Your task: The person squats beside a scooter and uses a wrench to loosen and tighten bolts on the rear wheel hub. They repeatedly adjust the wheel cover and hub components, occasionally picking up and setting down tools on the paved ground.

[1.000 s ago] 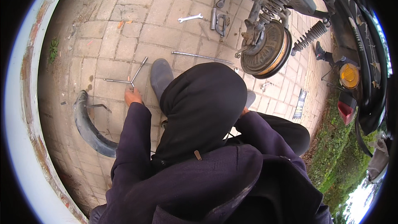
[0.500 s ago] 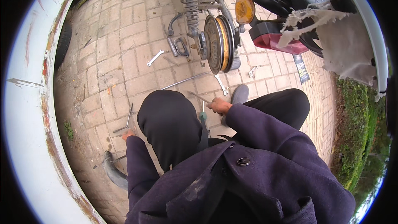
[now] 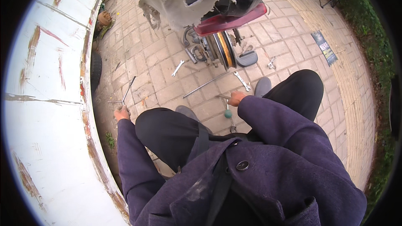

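Observation:
My left hand (image 3: 122,113), out by the white panel on the left, has its fingers closed around one arm of a three-way wrench (image 3: 129,88). The wrench's other two arms stick out past the fingers. In front of my right knee, my right hand (image 3: 237,98) is closed on a thin flat metal bar (image 3: 224,96), whose end points left. Just below that hand is a screwdriver (image 3: 228,113) with a green handle. Beyond it are a long metal rod (image 3: 204,86), an open-ended wrench (image 3: 242,82) and a second open-ended wrench (image 3: 178,68) on the paving.
A wheel hub (image 3: 226,51) with an orange band stands ahead, under a red tail lamp (image 3: 232,20) and a torn seat cover (image 3: 178,10). A white, rust-streaked panel (image 3: 50,58) borders the left side. A printed sheet (image 3: 324,49) lies at right, beside a hedge.
The view has shifted, so the vehicle's seat and lamp now cover more of the hub. My left hand has moved forward and now grips the three-way wrench. My right hand still holds the bar.

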`<control>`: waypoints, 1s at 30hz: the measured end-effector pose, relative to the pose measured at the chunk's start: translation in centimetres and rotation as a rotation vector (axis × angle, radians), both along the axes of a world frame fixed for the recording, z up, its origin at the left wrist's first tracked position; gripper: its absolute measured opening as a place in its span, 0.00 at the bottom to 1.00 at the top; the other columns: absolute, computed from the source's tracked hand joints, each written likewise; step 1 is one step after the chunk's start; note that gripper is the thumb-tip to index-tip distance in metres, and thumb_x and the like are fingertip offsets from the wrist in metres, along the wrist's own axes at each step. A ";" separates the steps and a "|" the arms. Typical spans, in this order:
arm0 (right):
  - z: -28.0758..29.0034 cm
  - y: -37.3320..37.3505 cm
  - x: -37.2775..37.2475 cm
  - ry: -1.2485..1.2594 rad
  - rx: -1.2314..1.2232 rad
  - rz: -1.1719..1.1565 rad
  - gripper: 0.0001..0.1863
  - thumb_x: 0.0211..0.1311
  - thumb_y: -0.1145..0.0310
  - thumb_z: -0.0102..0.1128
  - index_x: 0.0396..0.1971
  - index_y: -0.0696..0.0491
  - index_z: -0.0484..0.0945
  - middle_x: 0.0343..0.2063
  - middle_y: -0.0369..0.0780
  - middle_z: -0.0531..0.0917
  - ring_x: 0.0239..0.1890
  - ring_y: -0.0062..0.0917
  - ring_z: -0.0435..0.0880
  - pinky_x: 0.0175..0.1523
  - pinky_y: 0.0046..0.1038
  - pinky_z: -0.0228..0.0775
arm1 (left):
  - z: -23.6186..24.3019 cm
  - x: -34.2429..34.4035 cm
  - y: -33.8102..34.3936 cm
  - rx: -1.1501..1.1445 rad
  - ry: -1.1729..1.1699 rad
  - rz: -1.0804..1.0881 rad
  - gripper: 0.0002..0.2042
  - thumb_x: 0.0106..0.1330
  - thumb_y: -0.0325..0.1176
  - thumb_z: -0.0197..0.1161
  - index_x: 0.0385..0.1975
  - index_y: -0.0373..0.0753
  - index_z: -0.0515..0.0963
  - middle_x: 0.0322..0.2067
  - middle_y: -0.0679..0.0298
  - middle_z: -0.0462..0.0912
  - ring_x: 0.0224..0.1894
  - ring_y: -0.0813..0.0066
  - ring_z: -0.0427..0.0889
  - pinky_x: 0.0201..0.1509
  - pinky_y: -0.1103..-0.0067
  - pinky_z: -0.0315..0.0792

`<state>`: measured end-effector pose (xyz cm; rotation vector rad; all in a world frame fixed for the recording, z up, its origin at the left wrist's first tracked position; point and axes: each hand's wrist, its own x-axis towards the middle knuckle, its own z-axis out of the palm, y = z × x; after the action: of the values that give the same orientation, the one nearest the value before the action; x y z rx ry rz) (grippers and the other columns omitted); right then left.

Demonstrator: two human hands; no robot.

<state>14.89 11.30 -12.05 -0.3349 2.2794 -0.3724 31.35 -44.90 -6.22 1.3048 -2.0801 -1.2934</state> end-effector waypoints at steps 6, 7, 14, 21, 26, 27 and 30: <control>2.0 -0.4 -0.6 -0.045 0.033 -0.040 0.27 0.54 0.56 0.64 0.50 0.59 0.83 0.51 0.55 0.84 0.55 0.47 0.83 0.59 0.43 0.75 | 9.1 -10.4 0.9 -0.323 -0.298 -0.456 0.10 0.63 0.31 0.66 0.38 0.30 0.83 0.21 0.57 0.83 0.21 0.74 0.81 0.25 0.74 0.73; 2.2 -0.7 -0.4 -0.012 0.034 -0.023 0.21 0.57 0.64 0.59 0.48 0.56 0.86 0.50 0.51 0.86 0.54 0.47 0.85 0.58 0.43 0.77 | 8.4 -11.9 2.0 -0.287 -0.358 -0.478 0.11 0.62 0.32 0.67 0.38 0.30 0.83 0.22 0.56 0.84 0.23 0.72 0.83 0.29 0.73 0.75; 2.6 -0.4 -0.5 -0.030 -0.082 -0.045 0.25 0.59 0.55 0.64 0.46 0.62 0.84 0.42 0.53 0.85 0.44 0.44 0.84 0.49 0.41 0.76 | -6.2 -13.4 16.1 -0.353 -0.606 -0.583 0.17 0.58 0.39 0.72 0.44 0.37 0.86 0.41 0.46 0.88 0.48 0.52 0.87 0.54 0.67 0.78; 6.6 -0.1 -0.2 -0.726 -0.531 -0.745 0.19 0.76 0.54 0.52 0.25 0.45 0.62 0.14 0.27 0.54 0.13 0.16 0.47 0.21 0.27 0.44 | -13.2 -10.1 22.9 -0.123 -0.642 -0.753 0.19 0.60 0.40 0.68 0.49 0.36 0.84 0.46 0.43 0.86 0.53 0.49 0.84 0.58 0.64 0.76; 10.0 -3.0 0.0 -0.580 -0.728 -0.779 0.21 0.76 0.50 0.53 0.25 0.45 0.61 0.14 0.27 0.56 0.13 0.17 0.52 0.22 0.27 0.53 | -14.4 -9.6 26.2 -0.067 -0.596 -0.778 0.18 0.64 0.39 0.63 0.50 0.36 0.84 0.47 0.43 0.85 0.53 0.46 0.83 0.58 0.62 0.75; 10.0 -3.7 0.1 -0.512 -0.737 -0.783 0.21 0.76 0.50 0.53 0.25 0.45 0.61 0.14 0.27 0.57 0.13 0.17 0.53 0.22 0.27 0.53 | -14.3 -9.5 26.9 -0.043 -0.571 -0.764 0.18 0.65 0.39 0.62 0.50 0.37 0.84 0.46 0.43 0.85 0.53 0.46 0.83 0.57 0.62 0.75; 9.2 -5.3 0.4 -0.343 -0.734 -0.820 0.19 0.76 0.50 0.54 0.28 0.46 0.64 0.16 0.27 0.60 0.14 0.16 0.56 0.22 0.27 0.55 | -12.8 -10.1 28.7 -0.101 -0.620 -0.732 0.19 0.68 0.44 0.61 0.48 0.36 0.84 0.46 0.43 0.85 0.52 0.46 0.83 0.55 0.60 0.75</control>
<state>15.32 6.04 -2.80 0.3198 1.7668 -1.5596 21.26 -16.25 -18.99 1.0036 -3.2197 -1.0702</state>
